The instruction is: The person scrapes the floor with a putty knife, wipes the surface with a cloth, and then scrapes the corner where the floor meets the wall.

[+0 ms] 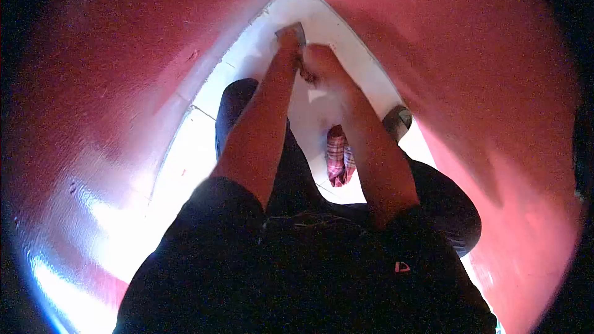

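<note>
Both arms reach forward, low over the white tiled floor near the corner of two red walls. My left hand (289,40) is closed on a flat greyish piece (300,32) whose edge shows past the fingers; what it is I cannot make out. Just to the right, my right hand (320,59) is blurred, its fingers hidden. A small dark, reddish thing (307,75) lies between and below the hands; whether either hand touches it is unclear. Nearer me, a checked red cloth (336,158) rests on the floor, partly behind the right forearm.
Red walls (124,80) (445,43) rise on both sides and meet beyond the hands. The white floor (204,96) narrows toward that corner. My bent knees flank the arms, and a dark round-ended thing, maybe a shoe (399,122), is by the right wall.
</note>
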